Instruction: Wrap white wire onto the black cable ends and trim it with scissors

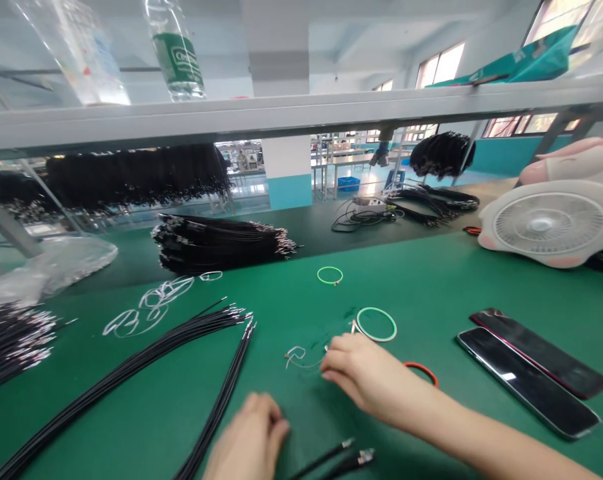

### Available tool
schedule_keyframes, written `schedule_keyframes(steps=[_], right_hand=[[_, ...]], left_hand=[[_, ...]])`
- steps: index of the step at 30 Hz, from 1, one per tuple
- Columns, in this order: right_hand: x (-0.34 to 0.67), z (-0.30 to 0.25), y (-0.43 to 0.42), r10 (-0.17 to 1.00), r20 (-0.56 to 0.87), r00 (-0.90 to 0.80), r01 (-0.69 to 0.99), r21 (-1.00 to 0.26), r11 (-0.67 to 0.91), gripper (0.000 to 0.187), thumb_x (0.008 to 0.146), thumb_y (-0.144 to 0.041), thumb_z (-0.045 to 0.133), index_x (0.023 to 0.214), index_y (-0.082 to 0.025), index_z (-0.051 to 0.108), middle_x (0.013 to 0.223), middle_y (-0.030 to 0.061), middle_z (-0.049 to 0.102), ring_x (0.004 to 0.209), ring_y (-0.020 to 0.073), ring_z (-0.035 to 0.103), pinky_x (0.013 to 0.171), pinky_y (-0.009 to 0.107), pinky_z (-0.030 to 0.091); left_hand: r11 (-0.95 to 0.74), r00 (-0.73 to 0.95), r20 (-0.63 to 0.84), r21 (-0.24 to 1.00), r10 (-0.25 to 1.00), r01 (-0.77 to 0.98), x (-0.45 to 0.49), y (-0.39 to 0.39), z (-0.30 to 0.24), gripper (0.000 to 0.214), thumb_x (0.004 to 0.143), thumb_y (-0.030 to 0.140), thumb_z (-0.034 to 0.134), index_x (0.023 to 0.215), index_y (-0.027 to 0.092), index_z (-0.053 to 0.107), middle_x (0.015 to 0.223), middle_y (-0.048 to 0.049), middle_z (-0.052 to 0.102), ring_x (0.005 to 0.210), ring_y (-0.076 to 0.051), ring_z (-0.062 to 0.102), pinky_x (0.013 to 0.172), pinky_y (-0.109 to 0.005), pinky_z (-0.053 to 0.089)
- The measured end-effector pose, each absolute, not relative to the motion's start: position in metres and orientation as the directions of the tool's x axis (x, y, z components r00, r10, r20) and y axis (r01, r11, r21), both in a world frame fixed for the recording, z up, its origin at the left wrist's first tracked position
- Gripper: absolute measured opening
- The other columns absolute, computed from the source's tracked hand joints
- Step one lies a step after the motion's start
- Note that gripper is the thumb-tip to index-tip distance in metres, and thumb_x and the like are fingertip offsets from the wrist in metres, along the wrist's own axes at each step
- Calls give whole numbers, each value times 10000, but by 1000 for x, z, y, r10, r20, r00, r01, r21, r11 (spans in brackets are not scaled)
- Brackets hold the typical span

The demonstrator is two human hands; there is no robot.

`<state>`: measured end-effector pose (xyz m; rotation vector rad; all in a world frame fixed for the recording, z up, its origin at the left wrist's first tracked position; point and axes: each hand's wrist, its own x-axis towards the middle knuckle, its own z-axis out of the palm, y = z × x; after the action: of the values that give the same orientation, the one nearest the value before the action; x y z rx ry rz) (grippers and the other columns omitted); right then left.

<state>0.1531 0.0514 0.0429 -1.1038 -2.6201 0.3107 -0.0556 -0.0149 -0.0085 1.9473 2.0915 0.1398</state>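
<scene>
My right hand (356, 370) rests low over the green mat (411, 293), its fingertips pinched together. A thin white strand (297, 357) runs along the mat up to those fingertips; what lies between them is hidden. Just beyond the hand lies a pale green ring (376, 325), and an orange-red loop (422, 373) shows behind the wrist. My left hand (251, 437) is smeared by motion, fingers curled, beside a bundle of black cables (226, 393). Near the bottom edge, more black cables with metal ends (365, 457) lie between my two hands.
Two phones (531, 380) lie at the right, below a white fan (546, 223). A thick stack of black cables (216, 245) sits at the back. White strands (166, 293) lie at left, a small green ring (330, 275) mid-mat. A shelf (301, 110) crosses above, holding a bottle (179, 60).
</scene>
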Motion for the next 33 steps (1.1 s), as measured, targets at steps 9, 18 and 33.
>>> schedule_keyframes(steps=[9, 18, 33], right_hand=[[82, 8, 77, 852, 158, -499, 760, -392, 518, 68, 856, -168, 594, 797, -155, 625, 826, 89, 667, 843, 239, 600, 756, 329, 401], [127, 16, 40, 896, 38, -442, 319, -927, 196, 113, 872, -237, 554, 808, -163, 610, 712, -6, 607, 663, 125, 542, 581, 205, 396], [131, -16, 24, 949, -66, -308, -125, -986, -110, 403, 728, -514, 698, 715, -155, 517, 1391, 129, 378, 595, 78, 603, 511, 292, 568]], left_hand=[[338, -343, 77, 68, 936, 939, -95, 19, 8, 204, 917, 239, 405, 787, 201, 557, 850, -84, 655, 817, -266, 635, 606, -320, 409], [188, -257, 105, 433, 961, 882, -74, 15, 12, 153, 903, 331, 440, 831, 267, 559, 838, -1, 677, 714, -195, 652, 623, -296, 421], [262, -287, 92, 218, 954, 940, -77, 18, -3, 267, 912, 219, 387, 1045, 168, 612, 1090, -151, 594, 1053, -323, 583, 853, -423, 453]])
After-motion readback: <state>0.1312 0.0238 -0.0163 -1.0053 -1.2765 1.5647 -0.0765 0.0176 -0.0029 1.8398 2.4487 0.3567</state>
